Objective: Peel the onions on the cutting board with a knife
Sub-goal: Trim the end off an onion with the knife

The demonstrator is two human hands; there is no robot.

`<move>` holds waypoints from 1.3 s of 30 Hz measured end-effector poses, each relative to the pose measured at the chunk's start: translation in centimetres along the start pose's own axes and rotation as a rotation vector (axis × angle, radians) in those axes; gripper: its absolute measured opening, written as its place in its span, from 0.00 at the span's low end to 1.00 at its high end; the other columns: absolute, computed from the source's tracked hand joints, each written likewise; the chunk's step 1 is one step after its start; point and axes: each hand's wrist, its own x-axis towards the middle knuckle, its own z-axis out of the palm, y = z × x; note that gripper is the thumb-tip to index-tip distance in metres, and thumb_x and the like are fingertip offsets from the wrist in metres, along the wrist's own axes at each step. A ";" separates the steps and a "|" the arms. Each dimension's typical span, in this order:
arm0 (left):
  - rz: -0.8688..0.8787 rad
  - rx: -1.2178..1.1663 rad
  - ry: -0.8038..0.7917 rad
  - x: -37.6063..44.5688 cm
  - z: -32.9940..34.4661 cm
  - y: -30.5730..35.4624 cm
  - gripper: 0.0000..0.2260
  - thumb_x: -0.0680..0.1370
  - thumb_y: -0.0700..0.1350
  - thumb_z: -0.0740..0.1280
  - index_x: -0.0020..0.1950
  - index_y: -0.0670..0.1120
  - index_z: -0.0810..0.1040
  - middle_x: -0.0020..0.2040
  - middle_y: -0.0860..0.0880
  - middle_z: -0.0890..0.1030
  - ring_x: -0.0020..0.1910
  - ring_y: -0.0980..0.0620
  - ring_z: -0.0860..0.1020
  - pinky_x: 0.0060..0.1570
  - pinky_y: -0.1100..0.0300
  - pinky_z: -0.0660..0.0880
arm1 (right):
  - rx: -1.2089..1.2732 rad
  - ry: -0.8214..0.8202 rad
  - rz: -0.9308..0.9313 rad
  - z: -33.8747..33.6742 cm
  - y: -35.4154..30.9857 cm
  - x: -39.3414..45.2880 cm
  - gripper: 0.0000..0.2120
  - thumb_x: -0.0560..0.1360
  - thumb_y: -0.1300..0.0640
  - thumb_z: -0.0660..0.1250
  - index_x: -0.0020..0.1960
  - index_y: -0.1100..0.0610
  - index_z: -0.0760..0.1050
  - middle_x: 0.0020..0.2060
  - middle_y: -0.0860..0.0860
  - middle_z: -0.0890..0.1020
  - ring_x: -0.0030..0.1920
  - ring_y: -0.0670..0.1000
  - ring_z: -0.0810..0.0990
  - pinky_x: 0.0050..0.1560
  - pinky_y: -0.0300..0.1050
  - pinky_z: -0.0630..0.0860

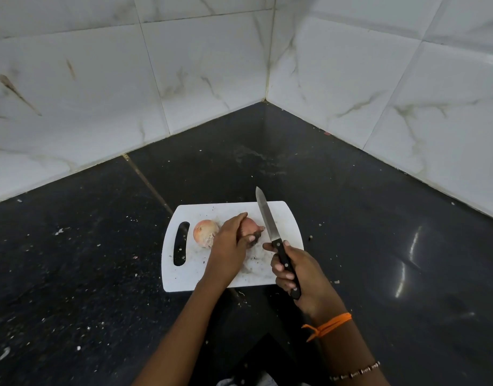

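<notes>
A white cutting board (284, 218) lies on the speckled black countertop (365, 218).

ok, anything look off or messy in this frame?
Nothing broken or spilled. The white cutting board is smudged with dark specks near its front right, and pale crumbs are scattered over the black counter. One wall tile has brown streaks. The knife and both onions look normal.

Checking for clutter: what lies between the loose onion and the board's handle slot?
Head view: only bare white board between loose onion and handle slot.
</notes>
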 end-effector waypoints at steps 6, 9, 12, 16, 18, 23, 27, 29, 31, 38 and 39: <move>-0.017 0.023 0.025 -0.1 0.3 0.2 0.22 0.77 0.39 0.65 0.71 0.45 0.67 0.68 0.48 0.72 0.66 0.50 0.69 0.62 0.63 0.64 | -0.302 0.099 -0.042 0.8 0.7 -0.3 0.19 0.83 0.53 0.50 0.51 0.60 0.76 0.24 0.49 0.70 0.21 0.43 0.60 0.21 0.35 0.57; -0.023 0.021 0.042 -0.2 0.3 0.3 0.22 0.77 0.40 0.66 0.71 0.44 0.67 0.68 0.47 0.72 0.66 0.49 0.70 0.63 0.61 0.65 | -0.528 0.213 -0.117 1.2 1.6 -0.3 0.17 0.83 0.52 0.50 0.49 0.56 0.76 0.26 0.49 0.71 0.22 0.41 0.64 0.24 0.34 0.61; -0.012 0.030 0.047 -0.2 0.4 0.5 0.22 0.77 0.39 0.66 0.70 0.44 0.68 0.68 0.46 0.73 0.66 0.49 0.70 0.65 0.57 0.67 | -0.684 0.293 -0.225 1.6 2.2 -0.2 0.16 0.83 0.53 0.49 0.46 0.54 0.74 0.28 0.50 0.71 0.27 0.43 0.66 0.27 0.32 0.63; -0.006 0.043 0.060 -0.2 0.5 0.9 0.22 0.76 0.37 0.66 0.70 0.42 0.68 0.67 0.45 0.73 0.66 0.48 0.70 0.64 0.60 0.65 | -0.951 0.333 -0.288 2.1 2.6 -0.5 0.15 0.83 0.52 0.48 0.50 0.55 0.72 0.36 0.49 0.75 0.36 0.47 0.75 0.37 0.39 0.71; 0.006 0.060 0.055 -0.1 0.5 1.0 0.22 0.76 0.36 0.66 0.69 0.42 0.69 0.66 0.45 0.74 0.66 0.48 0.71 0.64 0.61 0.65 | -1.120 0.342 -0.309 2.2 2.6 -0.6 0.15 0.83 0.53 0.48 0.52 0.59 0.71 0.42 0.52 0.78 0.42 0.51 0.78 0.44 0.45 0.76; 0.033 0.112 0.059 -0.2 1.1 1.4 0.21 0.76 0.35 0.66 0.68 0.42 0.70 0.66 0.45 0.74 0.65 0.48 0.72 0.63 0.59 0.67 | -1.190 0.325 -0.299 2.3 0.9 0.3 0.14 0.83 0.56 0.50 0.49 0.62 0.71 0.42 0.56 0.78 0.39 0.53 0.76 0.44 0.50 0.75; -0.032 0.117 0.088 -0.1 0.9 1.3 0.21 0.77 0.37 0.65 0.70 0.44 0.69 0.67 0.46 0.74 0.66 0.47 0.71 0.65 0.57 0.67 | -1.199 0.294 -0.260 2.3 1.6 -0.4 0.13 0.83 0.56 0.50 0.48 0.60 0.70 0.39 0.53 0.77 0.38 0.52 0.77 0.43 0.49 0.76; -0.029 0.143 0.088 0.0 1.0 1.3 0.21 0.77 0.38 0.65 0.70 0.44 0.69 0.67 0.47 0.73 0.66 0.48 0.71 0.65 0.58 0.66 | -1.234 0.309 -0.264 2.4 1.4 0.2 0.12 0.83 0.56 0.49 0.46 0.58 0.68 0.34 0.50 0.73 0.34 0.48 0.73 0.38 0.46 0.73; -0.035 0.150 0.095 0.2 1.1 1.4 0.21 0.78 0.38 0.64 0.70 0.44 0.68 0.68 0.47 0.73 0.66 0.48 0.71 0.65 0.59 0.66 | -1.230 0.316 -0.261 2.6 0.8 1.3 0.12 0.83 0.55 0.49 0.45 0.58 0.66 0.34 0.49 0.71 0.32 0.47 0.70 0.35 0.43 0.68; -0.069 0.173 0.074 0.2 1.2 1.8 0.21 0.78 0.39 0.64 0.71 0.45 0.67 0.69 0.47 0.72 0.67 0.49 0.70 0.66 0.58 0.66 | -1.296 0.308 -0.263 2.4 1.4 0.5 0.12 0.83 0.54 0.48 0.45 0.56 0.65 0.38 0.52 0.76 0.39 0.53 0.77 0.38 0.47 0.73; -0.057 0.184 0.076 0.2 1.3 1.9 0.21 0.78 0.39 0.64 0.71 0.45 0.67 0.69 0.47 0.72 0.66 0.49 0.70 0.66 0.59 0.65 | -1.295 0.312 -0.246 2.5 0.8 1.3 0.12 0.83 0.54 0.48 0.48 0.58 0.67 0.41 0.54 0.77 0.43 0.56 0.78 0.41 0.48 0.73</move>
